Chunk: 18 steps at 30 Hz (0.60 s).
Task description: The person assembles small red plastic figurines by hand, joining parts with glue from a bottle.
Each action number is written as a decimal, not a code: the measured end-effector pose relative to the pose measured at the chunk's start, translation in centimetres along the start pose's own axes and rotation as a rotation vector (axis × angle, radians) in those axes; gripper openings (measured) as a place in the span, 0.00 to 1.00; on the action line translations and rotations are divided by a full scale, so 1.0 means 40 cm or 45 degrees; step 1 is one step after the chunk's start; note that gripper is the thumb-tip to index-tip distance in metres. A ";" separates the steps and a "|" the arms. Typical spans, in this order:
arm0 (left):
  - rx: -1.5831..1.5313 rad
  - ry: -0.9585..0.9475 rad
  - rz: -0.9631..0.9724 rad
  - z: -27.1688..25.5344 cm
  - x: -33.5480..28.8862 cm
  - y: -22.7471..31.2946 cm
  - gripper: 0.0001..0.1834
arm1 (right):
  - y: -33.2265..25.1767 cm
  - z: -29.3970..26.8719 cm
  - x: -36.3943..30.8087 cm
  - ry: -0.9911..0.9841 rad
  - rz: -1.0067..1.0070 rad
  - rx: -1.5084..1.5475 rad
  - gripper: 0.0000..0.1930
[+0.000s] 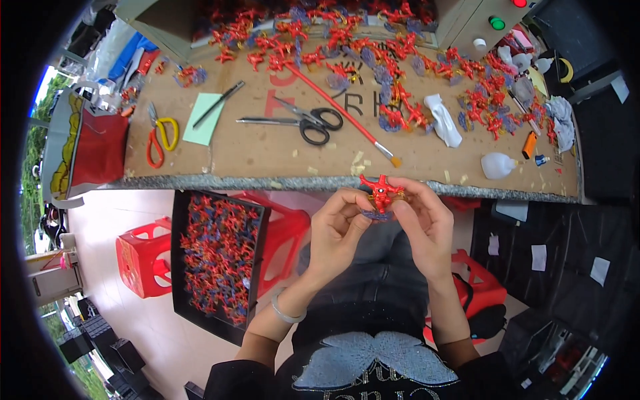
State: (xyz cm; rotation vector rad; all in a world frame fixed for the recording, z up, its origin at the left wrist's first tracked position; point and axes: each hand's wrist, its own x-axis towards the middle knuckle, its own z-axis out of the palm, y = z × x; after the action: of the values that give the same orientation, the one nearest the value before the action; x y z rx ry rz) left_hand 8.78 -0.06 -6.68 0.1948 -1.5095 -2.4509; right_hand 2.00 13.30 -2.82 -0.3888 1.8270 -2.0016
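Between my two hands, just off the table's front edge, is a small red figurine [381,191] with yellow bits and a purple base. My left hand [339,223] pinches it from the left, near the base. On the other side, the fingers and thumb of my right hand [425,223] close on it as well. Beyond them on the table lie a red-handled paintbrush [343,113] with its bristles toward me and black-handled scissors [312,125]. Many similar red and purple figurines [393,117] are spread across the back and right of the table.
A black tray [260,267] full of figurines stands at my lower left beside red stools [143,260]. On the cardboard-covered table [253,157] are pliers [160,137], a green paper [202,120] with a dark thin tool, a crumpled tissue [442,120], a white squeeze bottle [499,165] and an orange lighter [529,145].
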 end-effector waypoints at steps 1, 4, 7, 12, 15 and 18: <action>-0.017 0.008 -0.015 0.005 -0.009 -0.008 0.07 | 0.014 -0.004 -0.008 0.025 -0.008 -0.048 0.14; -0.115 0.013 -0.103 0.024 -0.028 -0.002 0.08 | 0.045 -0.017 -0.037 0.126 -0.031 -0.150 0.12; -0.461 0.059 -0.229 0.031 -0.027 0.001 0.10 | 0.058 -0.024 -0.055 0.201 -0.150 -0.302 0.11; 0.022 -0.015 -0.340 0.011 -0.030 -0.032 0.13 | 0.049 -0.025 -0.075 0.177 -0.269 -0.498 0.11; -0.015 -0.014 -0.337 0.019 -0.029 -0.035 0.12 | 0.044 -0.035 -0.082 0.166 -0.233 -0.432 0.11; -0.060 0.004 -0.356 0.031 -0.032 -0.037 0.13 | 0.062 -0.044 -0.083 0.200 -0.228 -0.410 0.10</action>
State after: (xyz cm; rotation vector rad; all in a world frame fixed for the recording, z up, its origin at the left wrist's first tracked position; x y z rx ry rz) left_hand 9.48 1.97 -7.46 0.4267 -1.5107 -2.6944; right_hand 4.38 16.23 -5.25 -0.5176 2.2964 -1.8957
